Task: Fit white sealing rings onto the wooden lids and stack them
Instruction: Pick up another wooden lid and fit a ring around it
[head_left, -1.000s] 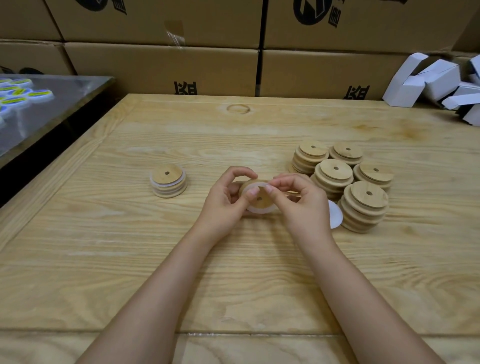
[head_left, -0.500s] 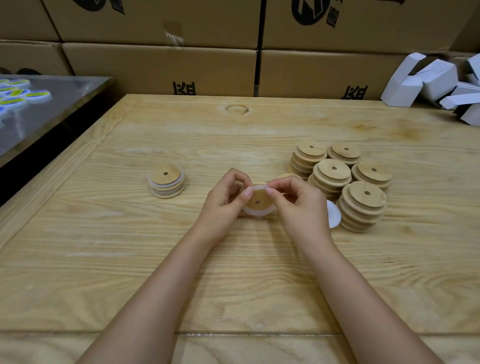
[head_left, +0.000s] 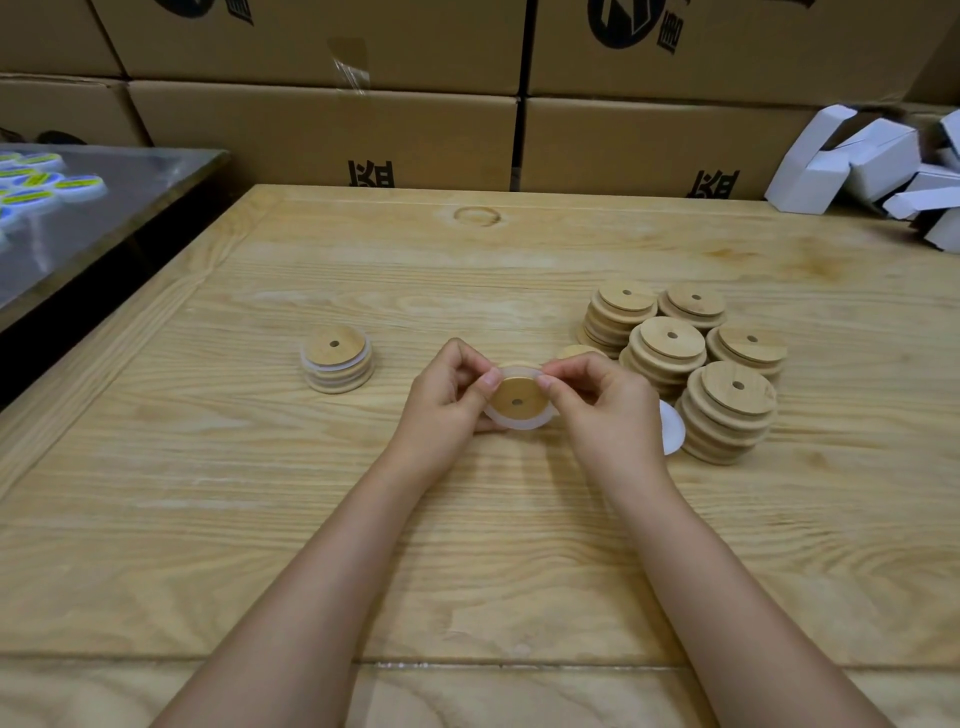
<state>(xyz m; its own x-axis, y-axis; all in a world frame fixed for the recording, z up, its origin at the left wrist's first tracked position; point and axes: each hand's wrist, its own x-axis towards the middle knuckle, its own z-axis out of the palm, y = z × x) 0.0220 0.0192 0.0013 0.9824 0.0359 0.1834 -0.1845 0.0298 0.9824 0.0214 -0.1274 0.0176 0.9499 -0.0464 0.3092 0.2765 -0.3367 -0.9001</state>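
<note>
A round wooden lid (head_left: 517, 399) with a small centre hole is held above the table between both hands. A white sealing ring (head_left: 511, 425) lies around its rim. My left hand (head_left: 447, 405) grips the lid's left side, thumb tip on the ring's upper edge. My right hand (head_left: 605, 410) pinches the ring at the upper right. A short stack of lids with rings (head_left: 336, 364) stands to the left. Several stacks of bare wooden lids (head_left: 727, 410) stand to the right. More white rings (head_left: 672, 428) show partly behind my right hand.
The wooden table (head_left: 467, 545) has a seam near its front edge. Cardboard boxes (head_left: 322, 135) wall the back. White cartons (head_left: 878, 161) lie at the back right. A metal table (head_left: 93, 218) with small green-labelled white discs (head_left: 78, 187) stands at the left.
The lid has turned so that its face shows more fully, and the white ring now sits around more of its rim. Both thumbs have shifted along the ring's upper edge.
</note>
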